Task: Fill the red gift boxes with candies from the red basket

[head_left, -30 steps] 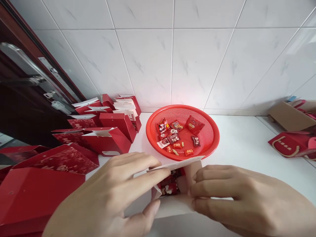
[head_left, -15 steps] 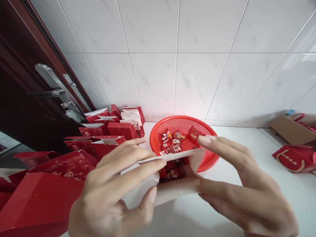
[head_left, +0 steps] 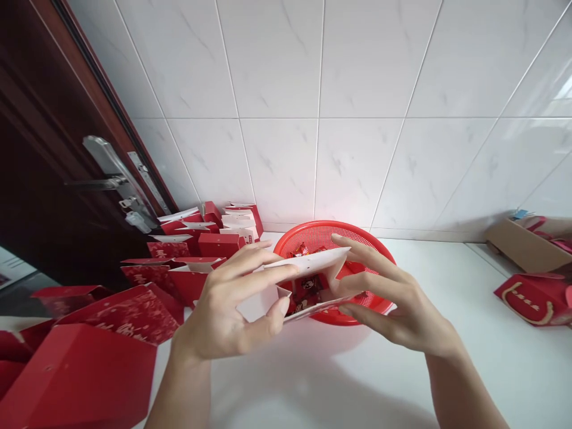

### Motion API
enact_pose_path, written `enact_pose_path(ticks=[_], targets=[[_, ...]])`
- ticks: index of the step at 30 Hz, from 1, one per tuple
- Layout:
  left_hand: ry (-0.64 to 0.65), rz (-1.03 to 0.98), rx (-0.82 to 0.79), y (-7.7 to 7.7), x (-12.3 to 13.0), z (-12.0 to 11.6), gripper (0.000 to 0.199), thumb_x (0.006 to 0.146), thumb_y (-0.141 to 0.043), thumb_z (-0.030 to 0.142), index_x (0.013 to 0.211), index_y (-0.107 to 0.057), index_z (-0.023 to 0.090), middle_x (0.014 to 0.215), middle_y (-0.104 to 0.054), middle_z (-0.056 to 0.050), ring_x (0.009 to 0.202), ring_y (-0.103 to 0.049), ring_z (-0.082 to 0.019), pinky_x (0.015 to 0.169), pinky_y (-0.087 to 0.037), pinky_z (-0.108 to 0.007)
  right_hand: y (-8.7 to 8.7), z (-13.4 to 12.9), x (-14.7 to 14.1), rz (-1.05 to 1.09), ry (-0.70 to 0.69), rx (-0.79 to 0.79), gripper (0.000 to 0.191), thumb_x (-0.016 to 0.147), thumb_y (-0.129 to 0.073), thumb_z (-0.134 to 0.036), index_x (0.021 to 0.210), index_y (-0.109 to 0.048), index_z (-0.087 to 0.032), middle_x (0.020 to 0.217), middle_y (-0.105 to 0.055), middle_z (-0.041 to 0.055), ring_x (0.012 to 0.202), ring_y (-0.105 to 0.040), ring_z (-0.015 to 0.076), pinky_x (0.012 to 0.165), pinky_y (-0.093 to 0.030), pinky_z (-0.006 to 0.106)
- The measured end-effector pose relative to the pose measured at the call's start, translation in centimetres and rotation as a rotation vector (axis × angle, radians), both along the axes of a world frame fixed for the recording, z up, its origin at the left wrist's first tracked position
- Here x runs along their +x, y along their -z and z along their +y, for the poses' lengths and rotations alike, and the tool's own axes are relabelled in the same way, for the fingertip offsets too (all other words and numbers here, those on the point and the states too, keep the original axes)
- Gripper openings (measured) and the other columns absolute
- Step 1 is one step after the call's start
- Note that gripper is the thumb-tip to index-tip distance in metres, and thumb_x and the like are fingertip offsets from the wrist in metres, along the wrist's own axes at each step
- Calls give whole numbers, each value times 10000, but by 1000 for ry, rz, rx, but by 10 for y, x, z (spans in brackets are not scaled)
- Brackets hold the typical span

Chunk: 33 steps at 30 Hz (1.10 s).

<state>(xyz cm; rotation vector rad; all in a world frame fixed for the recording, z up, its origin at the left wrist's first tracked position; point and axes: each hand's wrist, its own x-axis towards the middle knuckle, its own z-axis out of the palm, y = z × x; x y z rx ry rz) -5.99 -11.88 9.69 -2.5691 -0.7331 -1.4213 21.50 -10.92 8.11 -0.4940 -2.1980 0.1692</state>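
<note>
A paper gift box (head_left: 308, 268) with white flaps stands open above the front of the basket, with small red snack packets (head_left: 306, 292) inside it. My left hand (head_left: 227, 304) grips its left side between thumb and fingers. My right hand (head_left: 384, 298) holds its right end with spread fingertips. Behind the box, a red plastic mesh basket (head_left: 348, 319) holds more snack packets (head_left: 300, 251), mostly hidden by the box and my fingers.
Several red paper gift boxes (head_left: 196, 245) are heaped at the left, with a large red one (head_left: 75, 375) in front. A door with a metal handle (head_left: 109, 167) is further left. A cardboard box (head_left: 527, 247) and a red rope-handled bag (head_left: 531, 301) sit right on the white counter (head_left: 447, 363).
My hands have lifted the box off the counter and brought it over the basket's front. My right fingers have moved from above the box to its end. The view has tilted upward.
</note>
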Motion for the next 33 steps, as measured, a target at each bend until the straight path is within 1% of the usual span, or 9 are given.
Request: enact_pose_path(ticks=[3,7,9,13,19,22,27,30,33], targets=[[15,1,-1,-1,-1,0,340,881,-677,90,1192,-738,214,1018,-732,-43,933,-682,-184,866,-585,-332,3,6,-2,43,-30,-4,205,972,-630,-49,1091,-705,-199,1416,-644,163,1412,-576,300,974,-637,365],[38,57,-9,-3,-2,-1,347,935,-740,316,1270,-730,227,975,-749,-44,857,-696,-188,908,-591,-384,6,7,-4,116,-45,-20,463,993,-579,-42,1388,-633,-278,1463,-630,118,1371,-611,270,854,-674,326],[13,86,-21,-2,-2,0,399,919,-769,391,1278,-726,223,995,-762,-59,913,-719,-213,887,-604,-369,8,8,-5,153,-11,-44,578,986,-607,-60,1503,-546,-312,1462,-640,106,1308,-653,261,888,-668,363],[-26,57,-43,3,-4,4,399,924,-753,254,1319,-697,254,1109,-785,-58,1037,-747,-212,893,-613,-293,14,12,-9,275,1,-200,694,947,-708,-113,1558,-472,-342,1356,-703,86,1058,-737,228,873,-662,398],[-24,-72,-382,12,-7,25,672,875,-807,350,1493,-572,229,1263,-775,-89,1093,-754,-239,960,-611,-310,18,24,-14,463,-64,-468,517,904,-785,-190,1386,-627,-295,1241,-746,69,734,-676,135,706,-669,326],[40,-85,-515,14,-4,36,528,894,-781,391,1367,-672,185,1151,-803,-96,1047,-755,-245,913,-620,-314,18,27,-15,512,0,-540,407,885,-807,-243,1273,-687,-252,1237,-743,90,753,-678,153,684,-667,343],[34,-159,-562,16,6,40,261,960,-694,359,1121,-767,168,943,-802,-68,900,-735,-216,809,-609,-293,19,30,-15,552,11,-582,373,869,-821,-273,1219,-699,-231,1246,-725,102,792,-688,161,672,-659,331],[9,-201,-534,19,8,41,240,933,-729,330,1126,-771,194,997,-807,-57,833,-716,-182,783,-598,-269,21,32,-15,538,26,-576,373,878,-813,-275,1229,-697,-230,1210,-738,95,745,-667,143,674,-653,327],[-18,-229,-487,24,9,45,250,927,-738,312,1153,-764,210,951,-793,-34,745,-675,-144,740,-581,-246,24,35,-15,530,18,-549,335,891,-799,-286,1209,-708,-229,1201,-745,99,868,-714,184,756,-668,362]])
